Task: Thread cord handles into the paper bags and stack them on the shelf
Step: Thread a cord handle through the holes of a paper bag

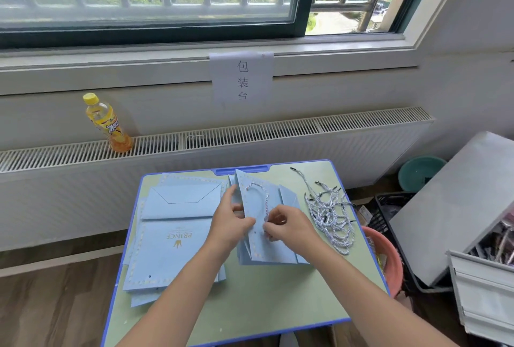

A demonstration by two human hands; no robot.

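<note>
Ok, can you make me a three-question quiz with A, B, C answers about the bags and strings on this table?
1. Where is the pile of loose cords?
A. right side of the table
B. on the radiator
C. in the pink basin

2. What colour is the cap of the bottle?
A. red
B. yellow
C. green

3. What is the right hand doing?
A. lying flat on the table
B. holding the bottle
C. pinching a cord at the bag

Answers:
1 A, the cords lie on the table right of the bag being worked on.
2 B, the cap is yellow.
3 C, its fingers pinch the cord handle while the left hand holds the bag.
</note>
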